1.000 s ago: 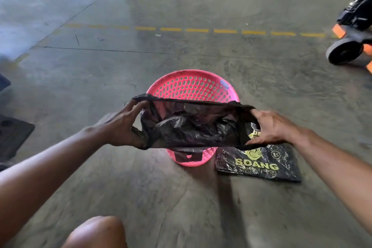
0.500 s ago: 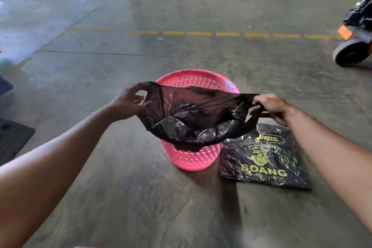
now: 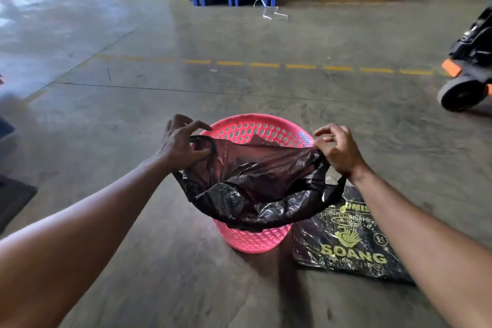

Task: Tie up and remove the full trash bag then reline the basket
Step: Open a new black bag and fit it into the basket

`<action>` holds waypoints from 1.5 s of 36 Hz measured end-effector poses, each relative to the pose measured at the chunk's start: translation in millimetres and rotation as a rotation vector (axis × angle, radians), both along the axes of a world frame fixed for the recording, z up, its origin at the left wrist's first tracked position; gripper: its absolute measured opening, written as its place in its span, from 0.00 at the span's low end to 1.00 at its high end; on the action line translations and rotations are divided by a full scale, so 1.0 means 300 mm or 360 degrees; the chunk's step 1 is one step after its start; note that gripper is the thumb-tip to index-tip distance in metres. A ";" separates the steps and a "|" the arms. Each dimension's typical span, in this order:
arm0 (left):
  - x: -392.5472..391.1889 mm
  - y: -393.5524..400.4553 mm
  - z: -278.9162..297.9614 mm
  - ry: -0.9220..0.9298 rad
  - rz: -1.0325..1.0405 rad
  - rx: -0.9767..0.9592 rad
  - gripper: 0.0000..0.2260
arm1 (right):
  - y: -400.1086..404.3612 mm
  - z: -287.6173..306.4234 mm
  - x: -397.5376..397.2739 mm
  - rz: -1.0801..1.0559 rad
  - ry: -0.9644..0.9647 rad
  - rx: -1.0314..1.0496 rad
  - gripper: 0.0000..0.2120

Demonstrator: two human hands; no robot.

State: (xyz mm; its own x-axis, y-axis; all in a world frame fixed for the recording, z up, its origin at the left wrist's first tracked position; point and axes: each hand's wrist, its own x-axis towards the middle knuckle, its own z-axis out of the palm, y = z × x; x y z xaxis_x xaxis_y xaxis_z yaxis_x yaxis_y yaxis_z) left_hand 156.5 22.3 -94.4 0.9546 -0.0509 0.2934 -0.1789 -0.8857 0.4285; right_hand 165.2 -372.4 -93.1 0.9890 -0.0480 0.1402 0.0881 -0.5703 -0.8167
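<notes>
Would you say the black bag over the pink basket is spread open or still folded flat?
Spread open: the left hand and right hand stretch the black bag wide above the pink basket.

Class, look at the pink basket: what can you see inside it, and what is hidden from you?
Inside the pink basket, only the far perforated wall shows. A black bag, stretched open by the left hand and right hand, covers the near rim and hides its bottom.
</notes>
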 end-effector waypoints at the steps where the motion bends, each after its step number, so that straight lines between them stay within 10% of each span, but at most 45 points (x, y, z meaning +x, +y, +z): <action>1: 0.006 -0.004 0.001 0.0063 -0.0066 0.0005 0.25 | 0.011 0.002 0.003 0.0133 0.0044 -0.0099 0.16; 7: 0.044 -0.027 -0.005 0.0241 -0.0203 -0.0080 0.10 | 0.065 0.003 0.034 0.0376 0.0283 -0.0685 0.14; 14: 0.071 -0.039 -0.014 0.0098 0.0151 -0.0387 0.05 | 0.075 -0.021 0.070 -0.0015 0.0040 -0.0284 0.08; 22: 0.080 -0.019 -0.021 -0.0007 0.0451 -0.0514 0.17 | 0.099 -0.052 0.095 -0.0246 -0.0198 -0.0215 0.11; 33: 0.100 -0.047 -0.039 0.0025 0.0447 -0.0286 0.19 | 0.114 -0.060 0.140 -0.0384 0.0208 -0.0231 0.17; 42: 0.078 -0.052 -0.063 0.0871 0.0825 -0.1296 0.10 | 0.138 -0.044 0.177 -0.0350 0.0512 -0.0060 0.18; 46: 0.060 -0.047 -0.091 0.1381 0.0489 -0.1725 0.12 | 0.141 -0.063 0.170 -0.0214 0.0695 0.0284 0.10; 54: 0.048 -0.023 -0.126 0.1218 0.0367 -0.1827 0.11 | 0.123 -0.047 0.152 -0.0179 0.0706 0.0623 0.16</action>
State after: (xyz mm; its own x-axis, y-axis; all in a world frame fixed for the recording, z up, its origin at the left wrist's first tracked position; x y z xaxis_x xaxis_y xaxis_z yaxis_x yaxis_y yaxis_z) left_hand 171.1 15.6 -132.1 0.8488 0.0375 -0.5274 0.5259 0.0443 0.8494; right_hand 210.9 -335.5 -107.3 0.9349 -0.1208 -0.3338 -0.3526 -0.2061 -0.9128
